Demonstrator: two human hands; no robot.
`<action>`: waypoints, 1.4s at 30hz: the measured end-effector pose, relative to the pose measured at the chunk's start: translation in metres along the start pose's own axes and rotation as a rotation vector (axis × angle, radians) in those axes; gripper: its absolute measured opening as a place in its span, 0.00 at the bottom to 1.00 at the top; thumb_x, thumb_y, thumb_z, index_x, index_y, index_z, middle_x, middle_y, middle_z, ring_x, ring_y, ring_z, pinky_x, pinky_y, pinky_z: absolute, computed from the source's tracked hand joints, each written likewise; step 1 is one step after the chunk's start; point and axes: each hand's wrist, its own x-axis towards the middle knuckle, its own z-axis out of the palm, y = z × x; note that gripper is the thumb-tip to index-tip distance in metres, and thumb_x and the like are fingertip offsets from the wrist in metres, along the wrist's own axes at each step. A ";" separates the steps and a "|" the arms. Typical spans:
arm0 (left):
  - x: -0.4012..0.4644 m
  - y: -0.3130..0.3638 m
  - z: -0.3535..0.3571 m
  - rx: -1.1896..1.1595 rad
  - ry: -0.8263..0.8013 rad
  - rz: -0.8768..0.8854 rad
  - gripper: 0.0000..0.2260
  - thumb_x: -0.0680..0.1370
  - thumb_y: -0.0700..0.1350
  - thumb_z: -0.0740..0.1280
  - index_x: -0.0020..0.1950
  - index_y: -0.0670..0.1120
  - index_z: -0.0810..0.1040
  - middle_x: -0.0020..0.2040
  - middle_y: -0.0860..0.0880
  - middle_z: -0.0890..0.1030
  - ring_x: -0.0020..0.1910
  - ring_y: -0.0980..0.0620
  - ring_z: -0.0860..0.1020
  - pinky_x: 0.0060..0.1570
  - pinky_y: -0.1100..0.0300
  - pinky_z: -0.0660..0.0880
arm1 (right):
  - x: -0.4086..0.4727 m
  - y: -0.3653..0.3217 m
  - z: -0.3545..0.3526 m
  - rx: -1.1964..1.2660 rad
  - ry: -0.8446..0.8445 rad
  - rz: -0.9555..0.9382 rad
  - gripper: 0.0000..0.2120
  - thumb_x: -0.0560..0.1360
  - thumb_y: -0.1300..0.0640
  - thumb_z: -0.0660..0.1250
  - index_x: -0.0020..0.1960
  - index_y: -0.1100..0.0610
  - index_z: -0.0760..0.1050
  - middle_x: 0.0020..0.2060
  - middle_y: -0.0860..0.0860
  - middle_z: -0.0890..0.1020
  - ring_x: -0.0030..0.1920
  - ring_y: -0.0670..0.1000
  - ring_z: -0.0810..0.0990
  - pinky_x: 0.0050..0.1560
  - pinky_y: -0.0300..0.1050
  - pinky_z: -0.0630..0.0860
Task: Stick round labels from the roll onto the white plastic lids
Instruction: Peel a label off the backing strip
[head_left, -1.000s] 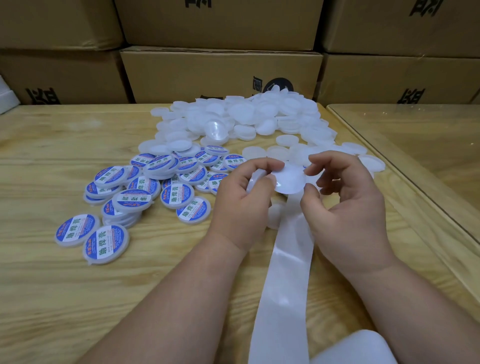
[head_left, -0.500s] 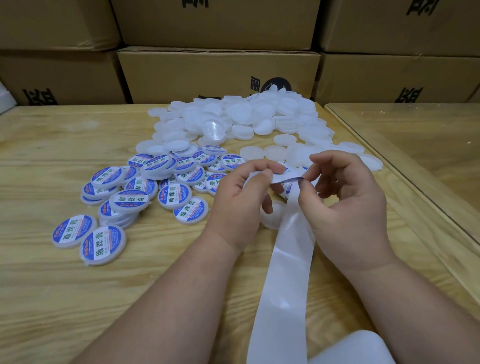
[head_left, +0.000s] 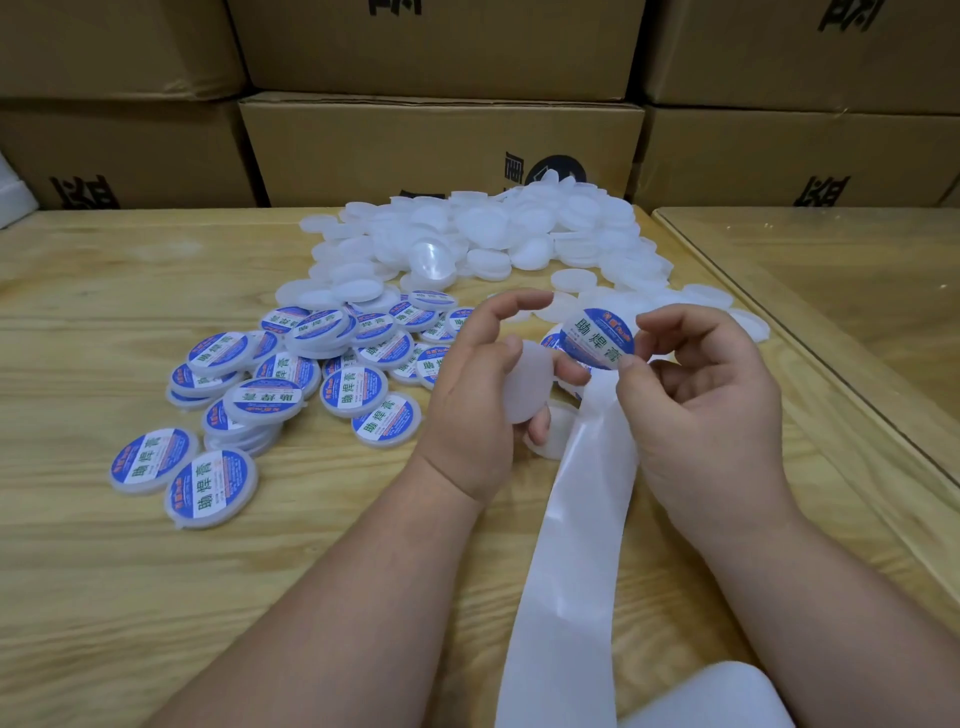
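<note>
Item: round blue-and-white paper label (head_left: 597, 339), pinched at its 3 o'clock edge by right hand (head_left: 696, 400); light, floppy, tacky. Left hand (head_left: 475, 400) grips blank white plastic lid (head_left: 527, 382): rigid, slick.

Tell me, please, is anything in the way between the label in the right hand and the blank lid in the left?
Nothing visible is. The right hand pinches the label, peeled off the backing strip, just right of the lid held in the left hand. Only a small open gap and the left fingertip lie between them.
</note>
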 end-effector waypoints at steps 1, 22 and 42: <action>0.000 0.000 0.001 -0.017 0.019 -0.007 0.14 0.77 0.46 0.55 0.58 0.53 0.77 0.42 0.41 0.85 0.24 0.46 0.71 0.25 0.62 0.64 | 0.001 -0.001 0.000 0.024 0.008 0.029 0.13 0.70 0.62 0.68 0.49 0.45 0.77 0.39 0.40 0.80 0.28 0.44 0.73 0.31 0.36 0.72; 0.005 0.003 0.001 -0.134 0.068 -0.141 0.13 0.80 0.51 0.54 0.55 0.49 0.76 0.52 0.42 0.87 0.31 0.47 0.78 0.28 0.58 0.60 | 0.009 -0.008 -0.009 0.509 -0.373 0.725 0.17 0.66 0.57 0.71 0.51 0.51 0.69 0.44 0.55 0.83 0.28 0.47 0.70 0.21 0.37 0.58; 0.004 0.002 0.004 0.091 0.092 -0.093 0.11 0.85 0.56 0.57 0.52 0.58 0.78 0.51 0.51 0.87 0.31 0.52 0.80 0.26 0.63 0.68 | 0.010 -0.003 -0.010 0.484 -0.380 0.746 0.09 0.71 0.56 0.69 0.46 0.51 0.69 0.48 0.57 0.84 0.29 0.47 0.71 0.22 0.37 0.60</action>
